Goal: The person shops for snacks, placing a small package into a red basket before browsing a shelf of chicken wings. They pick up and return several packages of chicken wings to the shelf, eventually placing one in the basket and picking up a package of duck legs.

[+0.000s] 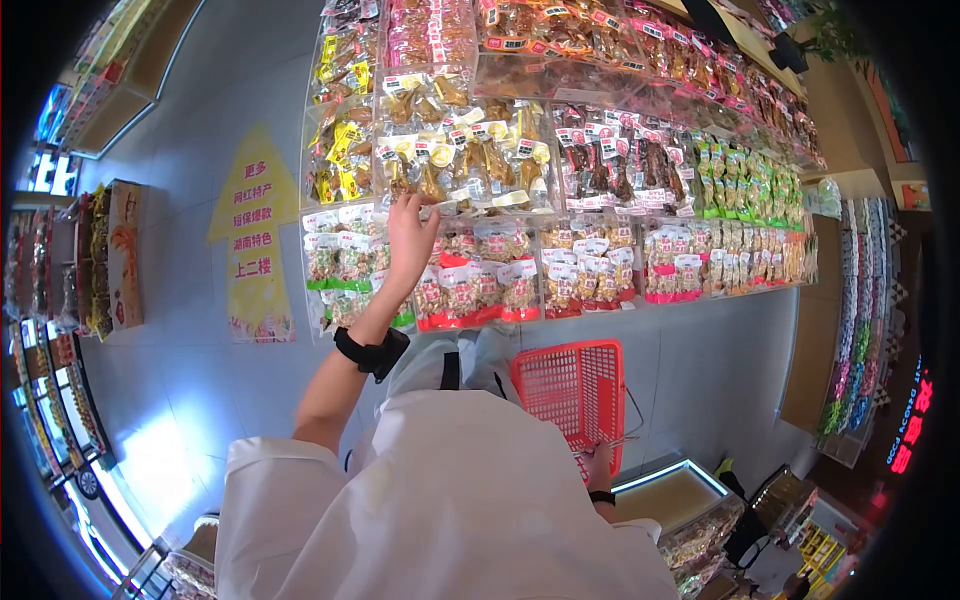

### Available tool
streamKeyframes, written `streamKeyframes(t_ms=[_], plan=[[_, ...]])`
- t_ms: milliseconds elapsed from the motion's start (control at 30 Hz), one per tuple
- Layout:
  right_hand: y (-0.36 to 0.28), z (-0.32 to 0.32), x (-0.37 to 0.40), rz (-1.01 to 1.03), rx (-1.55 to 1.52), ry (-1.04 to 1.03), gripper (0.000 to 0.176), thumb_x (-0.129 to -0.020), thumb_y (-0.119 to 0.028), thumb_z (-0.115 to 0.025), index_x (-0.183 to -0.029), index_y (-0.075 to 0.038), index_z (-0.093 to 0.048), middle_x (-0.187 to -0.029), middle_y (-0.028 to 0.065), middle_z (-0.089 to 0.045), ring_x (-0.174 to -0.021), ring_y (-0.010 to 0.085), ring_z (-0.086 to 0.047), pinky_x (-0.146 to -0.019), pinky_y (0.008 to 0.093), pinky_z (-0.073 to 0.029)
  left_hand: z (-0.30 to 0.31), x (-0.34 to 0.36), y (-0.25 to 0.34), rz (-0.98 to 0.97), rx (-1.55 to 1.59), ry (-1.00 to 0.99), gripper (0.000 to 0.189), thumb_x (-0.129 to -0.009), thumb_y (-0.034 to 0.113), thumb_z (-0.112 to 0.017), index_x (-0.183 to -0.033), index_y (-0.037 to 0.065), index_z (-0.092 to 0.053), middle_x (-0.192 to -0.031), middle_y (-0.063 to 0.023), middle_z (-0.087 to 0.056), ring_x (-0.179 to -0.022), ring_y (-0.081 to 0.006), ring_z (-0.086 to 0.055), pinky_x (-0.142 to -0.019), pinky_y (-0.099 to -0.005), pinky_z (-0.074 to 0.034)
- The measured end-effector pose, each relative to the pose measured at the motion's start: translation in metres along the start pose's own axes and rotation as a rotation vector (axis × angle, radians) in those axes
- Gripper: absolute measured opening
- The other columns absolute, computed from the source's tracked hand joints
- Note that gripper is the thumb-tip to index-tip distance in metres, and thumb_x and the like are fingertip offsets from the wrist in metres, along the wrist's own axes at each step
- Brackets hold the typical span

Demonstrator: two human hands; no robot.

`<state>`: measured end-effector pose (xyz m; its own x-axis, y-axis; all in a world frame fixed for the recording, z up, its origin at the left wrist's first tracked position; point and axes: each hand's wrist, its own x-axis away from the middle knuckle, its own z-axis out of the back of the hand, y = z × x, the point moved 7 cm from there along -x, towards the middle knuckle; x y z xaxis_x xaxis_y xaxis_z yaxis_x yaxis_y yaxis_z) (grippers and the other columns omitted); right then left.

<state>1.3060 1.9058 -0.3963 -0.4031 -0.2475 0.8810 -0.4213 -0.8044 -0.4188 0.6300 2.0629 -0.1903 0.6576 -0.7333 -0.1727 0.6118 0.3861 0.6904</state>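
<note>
My left hand (411,237) reaches out to the near edge of a clear bin, its fingers partly spread at packets of brown drumsticks (430,183). Whether its fingertips touch a packet is hard to make out. Just below that hand lie red-and-white snack bags (470,285), with green-edged bags (345,258) to its left. Down at my right side, my right hand (598,461) grips the thin handle of a red plastic shopping basket (533,372). The basket hangs tilted, and nothing shows in the part I can see. Some fingers of my right hand are hidden.
Bins of dark vacuum-packed meat (622,165) and green snack packets (745,185) continue to the right. A yellow floor arrow (258,240) lies on the grey tiles to the left. Behind my right side stands a lit display counter (675,495). More shelves line both sides.
</note>
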Motion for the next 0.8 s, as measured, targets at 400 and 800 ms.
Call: streamKeyframes(t_ms=[400, 800], plan=[[-0.054, -0.013, -0.025, -0.015, -0.005, -0.162, 0.021, -0.082, -0.011, -0.043, -0.062, -0.009, -0.034, -0.049, 0.0003, -0.029, -0.04, 0.0135, -0.032, -0.041, 0.0287, -0.035, -0.04, -0.01, 0.025, 0.057, -0.171, 0.1, 0.013, -0.069, 0.014, -0.061, -0.078, 0.004, -0.061, -0.084, -0.0117, -0.052, -0.086, -0.0287, -0.048, -0.075, -0.0379, -0.038], [-0.079, -0.035, -0.011, 0.045, 0.137, -0.025, 0.016, -0.079, -0.006, -0.044, -0.065, -0.007, -0.037, -0.048, 0.0008, -0.03, -0.038, 0.0133, -0.032, -0.039, 0.0288, -0.039, -0.084, -0.013, 0.027, 0.198, -0.459, 0.051, 0.031, -0.069, 0.029, -0.064, -0.081, 0.003, -0.051, -0.084, -0.013, -0.051, -0.09, -0.0284, -0.047, -0.075, -0.041, -0.037]])
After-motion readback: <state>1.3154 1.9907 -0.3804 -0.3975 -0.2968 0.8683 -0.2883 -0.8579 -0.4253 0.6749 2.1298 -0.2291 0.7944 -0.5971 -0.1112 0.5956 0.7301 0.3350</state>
